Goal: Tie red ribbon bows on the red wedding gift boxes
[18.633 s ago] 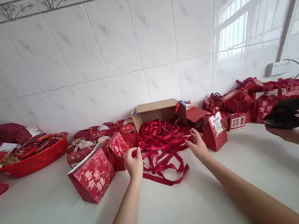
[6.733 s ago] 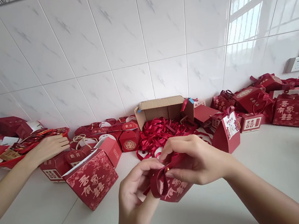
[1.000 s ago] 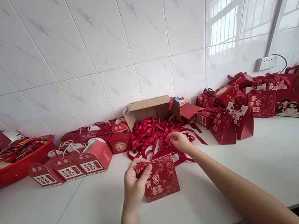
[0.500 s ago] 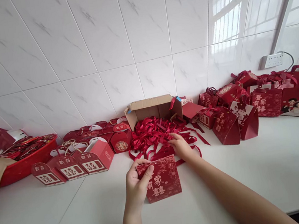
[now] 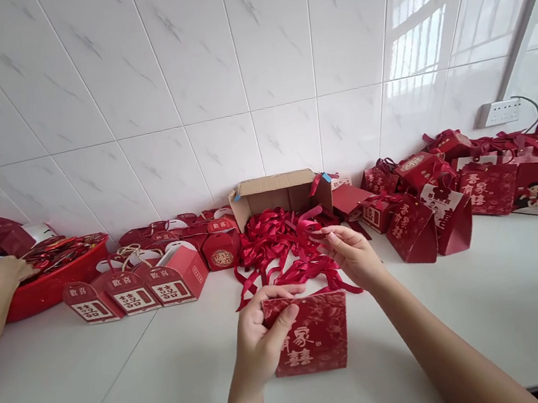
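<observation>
My left hand (image 5: 262,340) grips the upper left corner of a red gift bag (image 5: 319,335) with gold characters, standing on the white counter (image 5: 467,306). My right hand (image 5: 352,253) is raised just above and behind the bag, its fingers pinched on a red ribbon (image 5: 314,230) lifted from the ribbon pile (image 5: 280,243). The pile spills out of an open cardboard box (image 5: 275,194) at the wall.
Small red house-shaped boxes (image 5: 130,289) stand in a row at left. Another person's hand (image 5: 1,275) rests at a red basin (image 5: 52,277). Finished red bags (image 5: 433,217) crowd the right side below a wall socket (image 5: 496,114).
My right hand has lifted a ribbon out of the pile, up and toward me. The bag in my left hand has come a little closer. The other person's hand has reached the basin.
</observation>
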`<state>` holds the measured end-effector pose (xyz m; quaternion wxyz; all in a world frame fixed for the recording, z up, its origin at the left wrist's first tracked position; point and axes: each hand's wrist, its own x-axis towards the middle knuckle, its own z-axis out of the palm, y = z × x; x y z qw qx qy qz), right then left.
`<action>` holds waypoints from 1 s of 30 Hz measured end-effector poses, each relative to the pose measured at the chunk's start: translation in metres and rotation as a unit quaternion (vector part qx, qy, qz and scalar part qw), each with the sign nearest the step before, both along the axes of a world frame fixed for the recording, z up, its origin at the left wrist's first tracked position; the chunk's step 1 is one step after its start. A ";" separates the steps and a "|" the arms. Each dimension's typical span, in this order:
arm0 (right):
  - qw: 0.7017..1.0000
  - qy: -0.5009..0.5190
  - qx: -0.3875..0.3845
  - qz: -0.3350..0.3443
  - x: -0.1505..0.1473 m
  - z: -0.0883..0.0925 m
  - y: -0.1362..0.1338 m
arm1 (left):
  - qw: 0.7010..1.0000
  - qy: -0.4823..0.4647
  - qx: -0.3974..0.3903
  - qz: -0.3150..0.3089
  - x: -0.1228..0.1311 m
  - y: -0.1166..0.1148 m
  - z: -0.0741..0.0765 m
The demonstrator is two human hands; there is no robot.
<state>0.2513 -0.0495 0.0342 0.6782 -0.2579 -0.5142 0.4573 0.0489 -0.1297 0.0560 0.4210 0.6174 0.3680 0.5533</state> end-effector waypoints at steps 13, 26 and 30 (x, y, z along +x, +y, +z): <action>0.993 -0.103 0.038 0.053 -0.015 0.012 -0.028 | 0.993 0.098 0.049 -0.038 0.003 0.001 -0.006; 0.986 -0.124 0.079 0.080 -0.010 0.013 -0.027 | 0.990 0.112 0.079 -0.024 -0.001 -0.002 -0.003; 0.981 -0.128 0.062 0.129 -0.009 0.014 -0.027 | 0.986 0.121 0.105 -0.044 -0.004 -0.005 -0.001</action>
